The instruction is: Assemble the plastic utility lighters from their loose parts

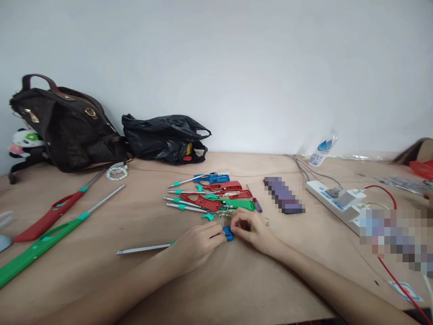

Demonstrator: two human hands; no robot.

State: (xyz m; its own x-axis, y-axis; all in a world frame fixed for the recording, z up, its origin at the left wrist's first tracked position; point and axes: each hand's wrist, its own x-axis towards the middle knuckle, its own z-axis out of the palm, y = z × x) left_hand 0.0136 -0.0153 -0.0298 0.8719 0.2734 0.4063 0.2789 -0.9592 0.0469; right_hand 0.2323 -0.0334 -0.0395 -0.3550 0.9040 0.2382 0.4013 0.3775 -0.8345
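Observation:
My left hand (203,241) is closed round a long-necked lighter, whose blue handle end (229,233) shows past my fingers. Its metal tube (145,248) sticks out to the left, and the middle is hidden by my hand. At the blue end, my right hand (252,229) has thumb and fingertips pinched together, touching the handle. What lies inside that pinch is hidden. Just beyond both hands lie several opened lighters with red (225,185), green (241,204) and blue (216,178) handles, metal tubes and loose inner parts. A small screwdriver (256,203) rests beside them.
Two whole lighters, red (54,216) and green (43,248), lie left near a bead bracelet (117,172). Behind stand a dark backpack (74,128) and black plastic bag (162,137). A blurred phone-like object (284,195), power strip (333,203), cables and bottle (323,148) are right.

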